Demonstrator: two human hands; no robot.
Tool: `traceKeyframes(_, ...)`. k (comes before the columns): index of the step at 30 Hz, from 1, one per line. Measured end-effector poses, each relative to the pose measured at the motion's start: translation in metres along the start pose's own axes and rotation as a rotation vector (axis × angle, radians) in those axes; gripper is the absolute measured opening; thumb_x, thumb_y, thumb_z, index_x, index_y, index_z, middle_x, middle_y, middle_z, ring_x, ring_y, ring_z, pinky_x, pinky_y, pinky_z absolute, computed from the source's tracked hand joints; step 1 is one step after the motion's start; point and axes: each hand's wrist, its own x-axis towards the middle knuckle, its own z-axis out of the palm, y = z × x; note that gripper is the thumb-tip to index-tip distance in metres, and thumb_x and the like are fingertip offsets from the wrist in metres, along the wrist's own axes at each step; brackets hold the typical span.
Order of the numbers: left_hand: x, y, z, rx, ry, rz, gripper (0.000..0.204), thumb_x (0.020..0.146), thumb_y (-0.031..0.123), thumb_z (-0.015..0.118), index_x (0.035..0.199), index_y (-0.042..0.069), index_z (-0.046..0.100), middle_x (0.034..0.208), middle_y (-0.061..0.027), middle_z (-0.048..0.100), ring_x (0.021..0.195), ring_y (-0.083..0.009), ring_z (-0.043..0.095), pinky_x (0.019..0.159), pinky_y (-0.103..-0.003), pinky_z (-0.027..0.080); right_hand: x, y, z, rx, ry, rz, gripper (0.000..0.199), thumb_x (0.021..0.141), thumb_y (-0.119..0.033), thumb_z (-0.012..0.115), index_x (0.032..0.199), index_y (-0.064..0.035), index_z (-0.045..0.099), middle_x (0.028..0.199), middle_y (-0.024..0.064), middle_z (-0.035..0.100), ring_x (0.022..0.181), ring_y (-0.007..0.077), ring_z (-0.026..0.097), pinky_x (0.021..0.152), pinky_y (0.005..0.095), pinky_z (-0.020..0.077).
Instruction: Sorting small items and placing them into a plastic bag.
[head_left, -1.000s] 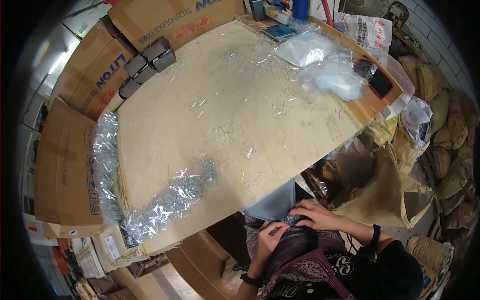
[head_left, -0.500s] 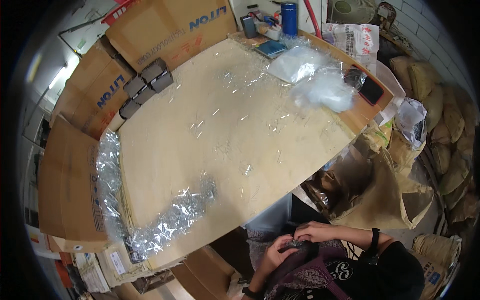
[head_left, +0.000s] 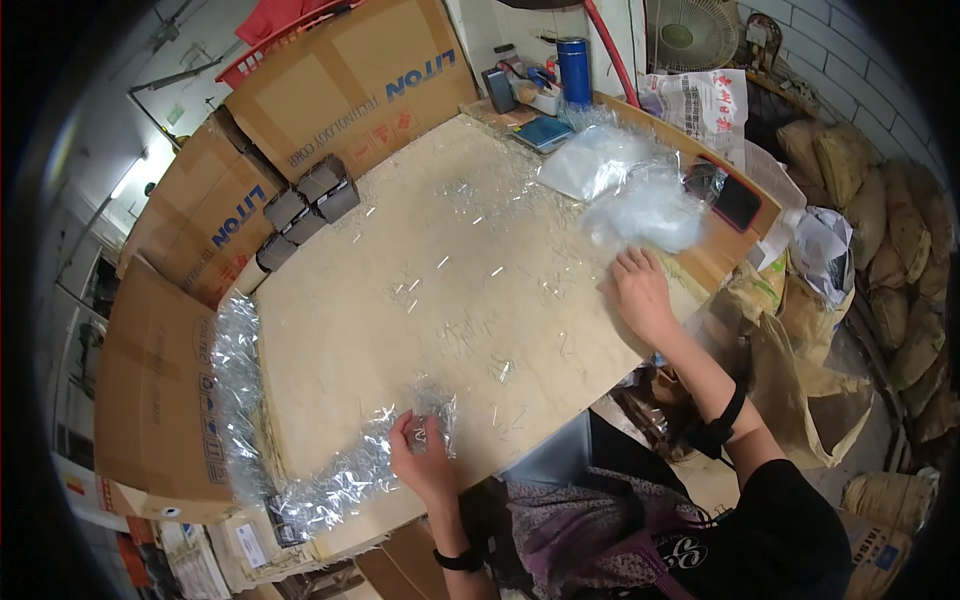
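Note:
My left hand (head_left: 425, 462) is at the near edge of the table, over the end of a long heap of small, shiny, clear slivers (head_left: 345, 480). Its fingers are curved and apart, and shiny pieces show in the gap between thumb and fingers. Over at the table's right edge, my right hand (head_left: 643, 297) lies palm down with fingers stretched out, just below a clear plastic bag (head_left: 650, 215). I see nothing held in it. Loose slivers (head_left: 460, 330) are scattered across the pale wooden tabletop (head_left: 330, 330).
Tall cardboard boxes (head_left: 345, 90) wall the back and left. Stacked grey blocks (head_left: 300, 215) stand beside them, and more slivers (head_left: 237, 390) line the left edge. A phone (head_left: 737, 203), a blue canister (head_left: 573, 72) and a paper sack (head_left: 800, 390) are at the right.
Both hands were together over my lap, fingers at a small dark thing. They have parted: the left moved to the sliver heap, the right up to the table's right edge.

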Motion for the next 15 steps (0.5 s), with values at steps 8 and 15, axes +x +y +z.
traceKeyframes(8, 0.003, -0.011, 0.006, 0.372, 0.139, 0.336, 0.044, 0.079, 0.012, 0.077, 0.118, 0.002, 0.058, 0.11, -0.0142, 0.061, 0.103, -0.032, 0.055, 0.091, -0.043, 0.04, -0.008, 0.01, -0.013, 0.139, 0.249, -0.073, 0.027, 0.075, -0.004, 0.065, 0.101, -0.0034, 0.068, 0.108, 0.0135, 0.067, 0.105, 0.0331, 0.059, 0.1, 0.0453, 0.04)
traceKeyframes(15, -0.028, 0.018, 0.002, 0.097, 0.047, 0.49, 0.047, 0.083, 0.011, 0.072, 0.125, 0.001, 0.054, 0.131, -0.0186, 0.054, 0.124, -0.0326, 0.05, 0.103, -0.044, 0.038, -0.051, -0.031, -0.053, 1.208, -0.023, 0.233, 0.017, 0.089, -0.006, 0.063, 0.104, 0.0016, 0.066, 0.089, 0.0099, 0.069, 0.081, 0.022, 0.066, 0.077, 0.036, 0.0516)
